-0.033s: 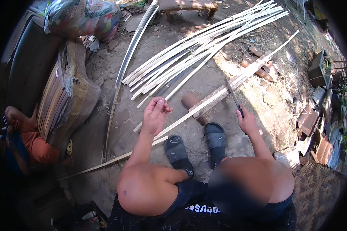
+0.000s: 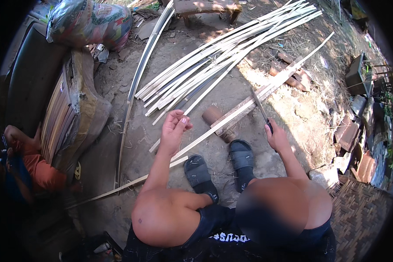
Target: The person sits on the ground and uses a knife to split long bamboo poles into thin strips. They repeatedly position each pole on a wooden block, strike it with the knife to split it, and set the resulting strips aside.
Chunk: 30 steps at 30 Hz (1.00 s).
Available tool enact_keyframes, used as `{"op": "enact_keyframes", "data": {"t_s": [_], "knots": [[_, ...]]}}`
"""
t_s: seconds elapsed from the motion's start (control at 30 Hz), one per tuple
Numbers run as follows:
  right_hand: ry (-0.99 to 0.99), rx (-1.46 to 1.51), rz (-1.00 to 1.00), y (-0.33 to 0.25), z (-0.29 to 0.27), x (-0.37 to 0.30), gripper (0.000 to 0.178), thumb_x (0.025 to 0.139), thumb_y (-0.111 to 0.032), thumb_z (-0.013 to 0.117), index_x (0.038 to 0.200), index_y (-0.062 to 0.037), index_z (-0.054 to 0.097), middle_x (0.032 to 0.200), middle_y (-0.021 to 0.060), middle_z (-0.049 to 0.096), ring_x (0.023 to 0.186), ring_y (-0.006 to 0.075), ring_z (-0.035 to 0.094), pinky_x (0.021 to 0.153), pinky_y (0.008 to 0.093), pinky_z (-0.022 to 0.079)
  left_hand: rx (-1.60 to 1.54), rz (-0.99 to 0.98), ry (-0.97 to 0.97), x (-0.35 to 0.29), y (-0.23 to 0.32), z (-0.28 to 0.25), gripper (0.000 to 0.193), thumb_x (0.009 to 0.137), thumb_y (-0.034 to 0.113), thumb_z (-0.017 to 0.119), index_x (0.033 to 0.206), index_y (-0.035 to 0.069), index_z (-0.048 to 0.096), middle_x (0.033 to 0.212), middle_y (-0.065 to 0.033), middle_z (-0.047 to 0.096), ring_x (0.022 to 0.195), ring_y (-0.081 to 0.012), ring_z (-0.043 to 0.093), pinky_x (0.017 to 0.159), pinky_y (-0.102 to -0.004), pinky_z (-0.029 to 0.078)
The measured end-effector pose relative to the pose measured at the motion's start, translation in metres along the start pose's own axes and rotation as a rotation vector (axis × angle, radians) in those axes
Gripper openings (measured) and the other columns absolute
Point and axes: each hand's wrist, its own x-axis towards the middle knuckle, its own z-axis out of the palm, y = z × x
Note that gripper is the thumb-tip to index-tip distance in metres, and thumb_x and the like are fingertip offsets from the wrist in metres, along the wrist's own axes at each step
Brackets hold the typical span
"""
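Note:
My right hand (image 2: 277, 139) is closed round the dark handle of a long-bladed knife (image 2: 260, 106), its blade slanting up and to the left. That blade lies against or just above a long pale split strip, probably bamboo (image 2: 238, 115), resting along a narrow wooden board (image 2: 266, 92). Under the board's near end sits a brown cylindrical block (image 2: 212, 115). My left hand (image 2: 174, 131) is raised left of the strip, thumb against curled fingers; whatever it may pinch is too small to see. Another thin strip (image 2: 135, 182) passes under my left forearm.
Several pale strips (image 2: 214, 61) lie in a pile ahead, with longer dark-edged ones (image 2: 145, 65) to their left. A stuffed sack (image 2: 89, 22) and stacked curved boards (image 2: 59, 118) stand left, near another person (image 2: 35, 168). A low bench (image 2: 207, 6) is at the back, woven matting (image 2: 358, 214) lower right.
The whole view has shifted slightly, so things sit a little further left. My left fingers have turned slightly; the knife and strip keep nearly the same places.

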Motion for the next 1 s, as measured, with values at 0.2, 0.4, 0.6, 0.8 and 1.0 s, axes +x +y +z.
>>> {"op": "enact_keyframes", "data": {"t_s": [0.2,0.4,0.6,0.8,1.0], "knots": [[-0.262,-0.036,-0.273,-0.061,-0.007,-0.046,0.041,0.099,-0.037,0.055,0.133,-0.0144,0.053,0.089,0.0242,0.066,0.078,0.0469,0.066,0.069,0.0534,0.053,1.051,0.062,-0.171,-0.029,-0.057,0.027,0.036,0.097,0.032,0.058,0.116,0.002,0.055,0.108,-0.0294,0.063,0.097,-0.0464,0.063,0.082,-0.0534,0.050],[0.122,-0.165,0.093,0.049,-0.037,0.008,0.040,0.100,-0.035,0.052,0.133,-0.0124,0.050,0.089,0.0249,0.067,0.078,0.0468,0.065,0.067,0.0538,0.052,1.251,-0.003,-0.234,-0.054,-0.042,-0.009,0.035,0.102,0.035,0.047,0.096,0.005,0.063,0.082,-0.0225,0.068,0.081,-0.0459,0.065,0.074,-0.0551,0.051],[-0.053,0.016,-0.087,-0.032,-0.037,0.002,0.036,0.100,-0.033,0.051,0.128,-0.0106,0.053,0.091,0.0259,0.067,0.083,0.0465,0.065,0.073,0.0528,0.052,0.872,-0.222,-0.279,-0.058,-0.047,-0.026,0.043,0.103,0.034,0.045,0.088,0.001,0.068,0.081,-0.0214,0.068,0.081,-0.0390,0.067,0.074,-0.0467,0.051],[-0.156,-0.118,-0.199,-0.035,-0.018,-0.015,0.039,0.099,-0.039,0.053,0.131,-0.0160,0.054,0.097,0.0237,0.065,0.081,0.0445,0.065,0.072,0.0528,0.053,0.852,-0.168,-0.236,-0.079,-0.053,-0.031,0.043,0.103,0.035,0.047,0.088,0.001,0.069,0.080,-0.0205,0.068,0.076,-0.0355,0.066,0.073,-0.0429,0.050],[-0.165,-0.073,-0.242,-0.043,-0.025,-0.008,0.040,0.100,-0.039,0.052,0.132,-0.0158,0.052,0.092,0.0261,0.064,0.079,0.0443,0.066,0.067,0.0520,0.054,0.796,-0.316,-0.359,-0.067,-0.047,-0.037,0.044,0.102,0.037,0.049,0.087,0.001,0.069,0.076,-0.0182,0.067,0.073,-0.0293,0.065,0.072,-0.0399,0.050]]}}
